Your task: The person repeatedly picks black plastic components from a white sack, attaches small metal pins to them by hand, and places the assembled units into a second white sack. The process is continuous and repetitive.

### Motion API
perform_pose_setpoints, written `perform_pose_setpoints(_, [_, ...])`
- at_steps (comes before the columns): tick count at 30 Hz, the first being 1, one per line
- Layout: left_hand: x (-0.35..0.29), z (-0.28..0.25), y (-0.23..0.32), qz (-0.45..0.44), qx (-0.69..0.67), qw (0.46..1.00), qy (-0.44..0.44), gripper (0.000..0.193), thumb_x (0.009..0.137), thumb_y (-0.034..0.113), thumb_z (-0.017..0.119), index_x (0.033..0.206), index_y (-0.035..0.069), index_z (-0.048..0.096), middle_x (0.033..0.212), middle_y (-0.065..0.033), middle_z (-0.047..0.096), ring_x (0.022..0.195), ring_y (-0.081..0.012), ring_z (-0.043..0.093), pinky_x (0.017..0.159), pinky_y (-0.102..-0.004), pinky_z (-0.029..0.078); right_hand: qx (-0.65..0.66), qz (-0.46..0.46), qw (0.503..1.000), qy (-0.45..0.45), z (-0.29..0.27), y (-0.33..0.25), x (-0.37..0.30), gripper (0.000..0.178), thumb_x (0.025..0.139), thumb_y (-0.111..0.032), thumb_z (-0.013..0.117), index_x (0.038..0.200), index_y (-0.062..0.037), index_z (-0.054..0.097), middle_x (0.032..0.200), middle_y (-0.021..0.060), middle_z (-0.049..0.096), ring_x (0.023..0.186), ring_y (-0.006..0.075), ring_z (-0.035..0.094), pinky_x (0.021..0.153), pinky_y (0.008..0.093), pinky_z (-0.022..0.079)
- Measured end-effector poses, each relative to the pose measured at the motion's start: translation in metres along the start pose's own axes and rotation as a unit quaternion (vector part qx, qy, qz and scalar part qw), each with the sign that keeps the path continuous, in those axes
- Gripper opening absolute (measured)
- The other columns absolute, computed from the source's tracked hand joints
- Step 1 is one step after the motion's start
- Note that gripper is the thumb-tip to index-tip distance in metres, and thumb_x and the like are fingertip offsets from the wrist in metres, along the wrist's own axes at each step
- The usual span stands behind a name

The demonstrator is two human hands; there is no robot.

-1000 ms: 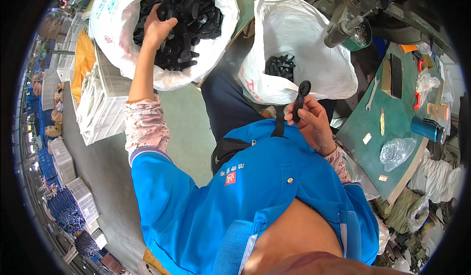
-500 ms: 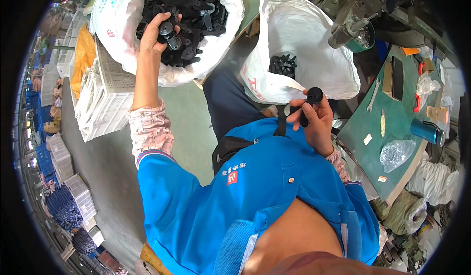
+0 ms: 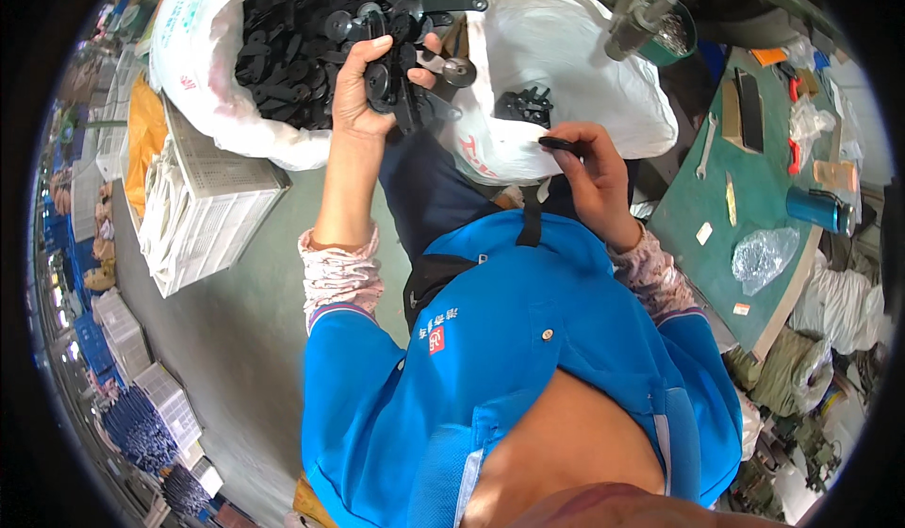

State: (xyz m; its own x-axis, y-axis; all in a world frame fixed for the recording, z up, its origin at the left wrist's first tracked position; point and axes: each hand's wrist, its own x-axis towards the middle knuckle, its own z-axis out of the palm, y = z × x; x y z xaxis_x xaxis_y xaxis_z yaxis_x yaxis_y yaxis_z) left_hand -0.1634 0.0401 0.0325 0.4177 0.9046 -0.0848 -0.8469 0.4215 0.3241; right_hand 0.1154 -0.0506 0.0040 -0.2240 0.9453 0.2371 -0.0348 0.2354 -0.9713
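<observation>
My left hand [image 3: 366, 94] is closed round a bunch of black lever-shaped parts [image 3: 407, 57], each with a round disc end and a flat arm. It holds them up at the right rim of a white woven sack [image 3: 311, 146], which is full of like black parts [image 3: 283, 71]. In my right hand [image 3: 596, 184], one black part [image 3: 558, 142] is pinched between thumb and fingers, seen nearly edge-on. That hand is at the near rim of a second white sack [image 3: 584, 66], where a small heap of black parts [image 3: 526, 106] lies inside.
A machine with a metal shaft [image 3: 641, 24] and a green cup [image 3: 681, 42] of metal shavings stands behind the second sack. On the green table [image 3: 698, 207] at right are a wrench [image 3: 705, 146], a blue flask [image 3: 818, 209] and a plastic bag [image 3: 765, 259]. White crates [image 3: 217, 198] stand at left.
My left hand has come up out of the full sack and moved right, with a bunch of parts in it. The part in my right hand has turned from disc-up to edge-on.
</observation>
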Motion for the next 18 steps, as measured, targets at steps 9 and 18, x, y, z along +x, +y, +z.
perform_pose_setpoints(9, [0.017,0.035,-0.077,-0.087,-0.134,0.987,0.003,0.04,0.081,0.011,0.058,0.118,-0.003,0.053,0.111,-0.023,0.06,0.1,-0.0298,0.059,0.06,-0.0308,0.052,-0.38,-0.399,0.829,-0.093,-0.031,-0.015,0.046,0.053,0.071,0.004,0.062,0.123,-0.0077,0.059,0.129,0.0146,0.051,0.102,0.0309,0.058,0.083,0.0374,0.05])
perform_pose_setpoints(18, [0.027,0.025,-0.087,-0.094,-0.136,0.986,-0.026,0.038,0.081,0.009,0.059,0.117,0.0,0.054,0.111,-0.0184,0.061,0.11,-0.0299,0.056,0.065,-0.0339,0.052,-0.412,-0.379,0.818,-0.133,-0.071,-0.062,0.016,0.042,0.07,-0.001,0.065,0.112,-0.0023,0.064,0.11,0.0153,0.063,0.087,0.0278,0.063,0.073,0.0332,0.054])
